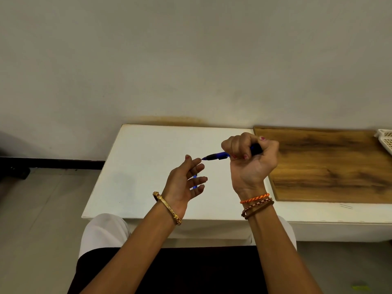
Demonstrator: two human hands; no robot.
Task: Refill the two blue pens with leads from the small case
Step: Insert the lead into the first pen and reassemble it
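My right hand (251, 160) grips a blue pen (218, 155) in a fist above the white table (137, 166), its thumb on the pen's rear end and its dark tip pointing left. My left hand (186, 179) hovers just left of the tip with relaxed, spread fingers, fingertips close to the point. A second blue pen (194, 181) lies on the table behind the left hand's fingers, mostly hidden. The small lead case is not in view.
A wooden board (331, 164) lies on the table to the right. A white plastic basket (386, 141) sits at the far right edge. The wall stands directly behind the table; my lap is below its front edge.
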